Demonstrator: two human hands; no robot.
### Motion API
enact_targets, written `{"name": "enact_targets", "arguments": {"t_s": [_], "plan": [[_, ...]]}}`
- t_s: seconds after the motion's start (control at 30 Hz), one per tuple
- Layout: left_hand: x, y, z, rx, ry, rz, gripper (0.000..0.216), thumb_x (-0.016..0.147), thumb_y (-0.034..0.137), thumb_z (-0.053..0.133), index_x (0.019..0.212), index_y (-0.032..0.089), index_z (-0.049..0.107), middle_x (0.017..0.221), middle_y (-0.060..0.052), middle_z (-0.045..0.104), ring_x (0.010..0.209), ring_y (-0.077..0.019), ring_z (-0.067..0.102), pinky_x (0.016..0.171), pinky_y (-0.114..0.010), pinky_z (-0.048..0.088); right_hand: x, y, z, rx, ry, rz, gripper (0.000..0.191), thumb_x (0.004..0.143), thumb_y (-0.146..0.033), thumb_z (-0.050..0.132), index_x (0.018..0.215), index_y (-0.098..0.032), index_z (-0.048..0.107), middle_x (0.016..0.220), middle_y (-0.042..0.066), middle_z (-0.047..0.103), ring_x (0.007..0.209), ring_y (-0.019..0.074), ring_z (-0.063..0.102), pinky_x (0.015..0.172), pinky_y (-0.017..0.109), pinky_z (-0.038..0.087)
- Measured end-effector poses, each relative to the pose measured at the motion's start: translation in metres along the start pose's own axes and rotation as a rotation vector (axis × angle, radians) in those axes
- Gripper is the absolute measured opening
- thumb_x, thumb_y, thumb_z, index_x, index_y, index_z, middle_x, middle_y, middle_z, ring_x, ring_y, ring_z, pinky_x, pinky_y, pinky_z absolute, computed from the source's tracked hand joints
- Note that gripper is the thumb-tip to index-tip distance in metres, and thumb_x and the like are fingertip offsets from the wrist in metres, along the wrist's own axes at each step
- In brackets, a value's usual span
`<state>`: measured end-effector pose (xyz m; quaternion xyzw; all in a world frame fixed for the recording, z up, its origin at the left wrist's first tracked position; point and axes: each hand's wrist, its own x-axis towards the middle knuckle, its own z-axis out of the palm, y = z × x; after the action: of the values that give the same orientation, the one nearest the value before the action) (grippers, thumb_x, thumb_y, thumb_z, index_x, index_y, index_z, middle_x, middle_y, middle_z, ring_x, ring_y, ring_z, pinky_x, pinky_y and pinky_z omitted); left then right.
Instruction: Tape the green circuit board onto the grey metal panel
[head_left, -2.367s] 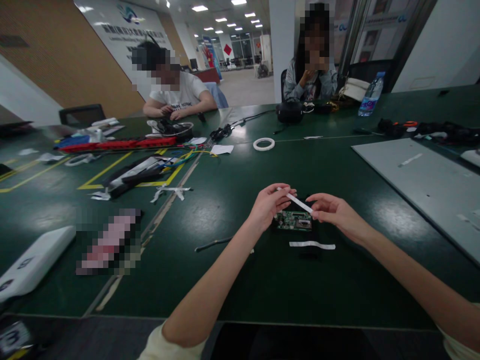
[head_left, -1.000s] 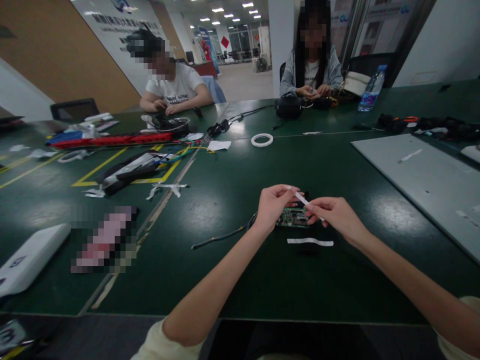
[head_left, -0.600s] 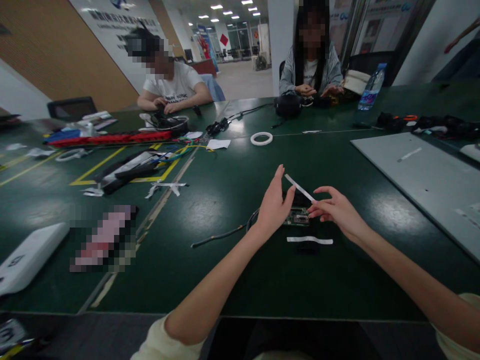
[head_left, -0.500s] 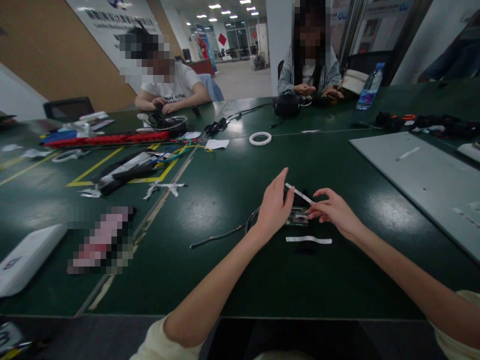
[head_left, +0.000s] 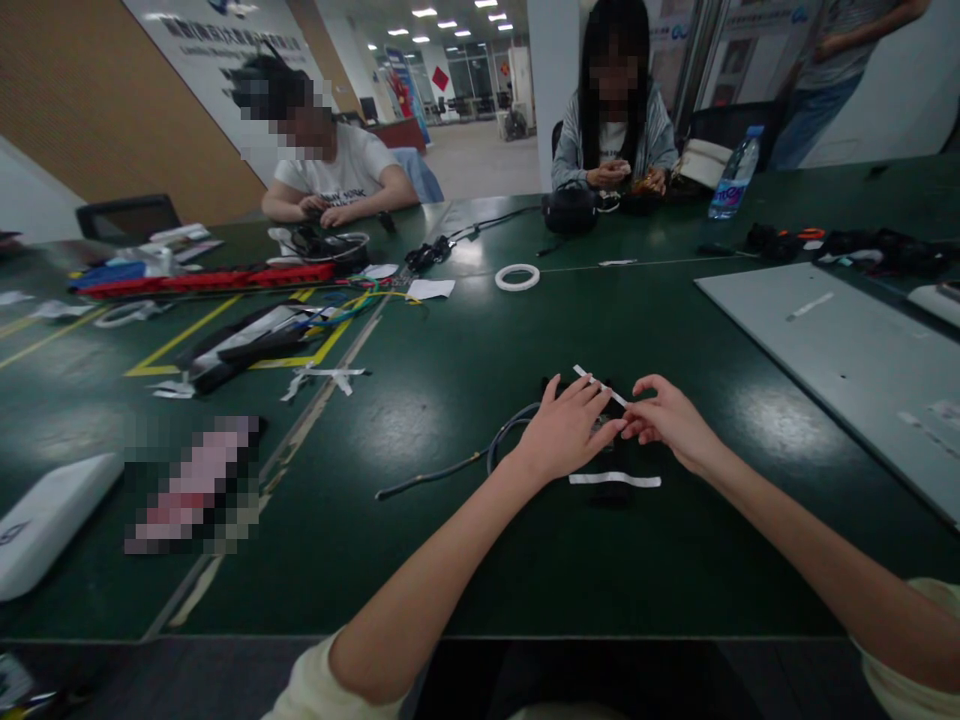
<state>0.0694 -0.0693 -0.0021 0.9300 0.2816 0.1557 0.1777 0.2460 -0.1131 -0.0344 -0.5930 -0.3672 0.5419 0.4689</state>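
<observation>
Between the fingertips of my right hand [head_left: 664, 425] is one end of a narrow strip of white tape [head_left: 592, 380]. My left hand [head_left: 568, 430] has its fingers stretched out, palm down, over a small circuit board that it mostly hides. Its fingertips come near the strip, and I cannot tell whether they touch it. From the board's left side a dark grey cable [head_left: 450, 470] curls out onto the table. A second white tape strip [head_left: 615, 480] lies just in front of the hands, above a small dark piece.
A tape roll [head_left: 517, 278] lies farther back on the green table [head_left: 420, 560]. A grey panel [head_left: 832, 350] is at right, a water bottle [head_left: 736, 175] beyond. Left are a phone [head_left: 199, 480], a white box [head_left: 56, 525] and wired parts [head_left: 247, 345]. Two people sit opposite.
My left hand has turned from an upright pose to palm down with fingers stretched, covering the circuit board. My right hand keeps its pinch on the tape strip, nearly in place.
</observation>
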Motion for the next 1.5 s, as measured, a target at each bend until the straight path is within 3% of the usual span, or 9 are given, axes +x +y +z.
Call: {"name": "enact_targets", "arguments": {"t_s": [0.27,0.4,0.5,0.63,0.77,0.87,1.07,1.3,1.5], "plan": [[0.001,-0.001,-0.002,0.0,-0.046,-0.021,0.046,0.089,0.049,0.041,0.13,0.027,0.048,0.139,-0.008,0.045,0.133,-0.0288,0.031,0.109,-0.058,0.004,-0.006,-0.004,-0.001,-0.33,-0.043,-0.103,0.043,0.072,-0.036,0.062,0.109,-0.022,0.046,0.063,-0.002,0.062,0.044,0.0118,0.055,0.036,0.02,0.037],[0.002,-0.001,-0.005,-0.01,-0.036,-0.02,0.046,0.089,0.05,0.041,0.127,0.027,0.051,0.138,-0.009,0.045,0.131,-0.0312,0.034,0.107,-0.061,0.006,-0.006,-0.014,-0.018,-0.516,-0.022,-0.129,0.039,0.077,-0.042,0.057,0.11,-0.022,0.051,0.059,-0.001,0.06,0.041,0.0123,0.052,0.04,0.024,0.039],[0.002,-0.001,-0.006,0.02,-0.056,-0.019,0.047,0.09,0.05,0.038,0.13,0.027,0.048,0.139,-0.008,0.044,0.131,-0.0311,0.033,0.107,-0.061,0.009,-0.002,-0.025,-0.049,-0.765,0.245,-0.248,0.036,0.083,-0.047,0.048,0.108,-0.021,0.055,0.066,0.003,0.063,0.051,0.0157,0.057,0.053,0.03,0.045],[0.001,-0.001,-0.005,0.035,-0.06,-0.02,0.048,0.091,0.05,0.037,0.133,0.029,0.043,0.141,-0.007,0.042,0.134,-0.0301,0.028,0.108,-0.059,0.008,0.006,-0.024,-0.108,-1.142,0.704,-0.409,0.05,0.086,-0.047,0.04,0.127,-0.018,0.045,0.115,0.016,0.057,0.105,0.0302,0.053,0.084,0.045,0.042],[-0.001,0.001,-0.005,0.032,-0.031,-0.018,0.051,0.09,0.05,0.04,0.137,0.032,0.037,0.143,-0.006,0.039,0.136,-0.0306,0.024,0.108,-0.06,0.004,0.015,0.004,-0.165,-1.265,0.923,-0.132,0.065,0.088,-0.056,0.028,0.139,-0.016,0.033,0.144,0.024,0.025,0.131,0.044,0.016,0.088,0.062,0.027],[0.0,0.002,-0.007,0.025,-0.008,-0.019,0.053,0.09,0.049,0.04,0.139,0.031,0.033,0.145,-0.007,0.036,0.137,-0.0302,0.023,0.109,-0.059,0.005,0.024,0.024,-0.195,-1.185,0.851,0.113,0.07,0.086,-0.062,0.024,0.136,-0.015,0.04,0.141,0.03,0.024,0.13,0.047,0.015,0.085,0.068,0.021],[-0.001,-0.016,-0.031,0.11,0.079,-0.139,0.062,0.089,0.053,0.04,0.142,0.023,0.028,0.147,-0.009,0.031,0.138,-0.0289,0.019,0.111,-0.055,0.011,0.032,0.036,-0.209,-1.244,0.805,0.137,0.065,0.086,-0.06,0.019,0.132,-0.019,0.042,0.138,0.025,0.029,0.126,0.0447,0.023,0.087,0.072,0.015],[-0.009,-0.042,-0.05,0.078,-0.335,-0.025,0.094,0.071,0.071,0.052,0.146,0.029,0.015,0.153,-0.008,0.015,0.14,-0.0334,0.007,0.11,-0.056,0.012,0.03,0.031,-0.205,-1.345,0.751,0.138,0.062,0.087,-0.06,0.015,0.128,-0.021,0.044,0.133,0.021,0.036,0.12,0.0413,0.031,0.086,0.069,0.026],[-0.011,-0.043,-0.043,0.126,-0.361,-0.013,0.1,0.065,0.07,0.06,0.145,0.03,0.016,0.153,-0.009,0.016,0.14,-0.0363,0.003,0.109,-0.061,0.004,0.032,0.03,-0.202,-1.347,0.706,0.101,0.06,0.089,-0.057,0.015,0.127,-0.021,0.044,0.134,0.02,0.036,0.119,0.0426,0.031,0.084,0.069,0.026]]}}
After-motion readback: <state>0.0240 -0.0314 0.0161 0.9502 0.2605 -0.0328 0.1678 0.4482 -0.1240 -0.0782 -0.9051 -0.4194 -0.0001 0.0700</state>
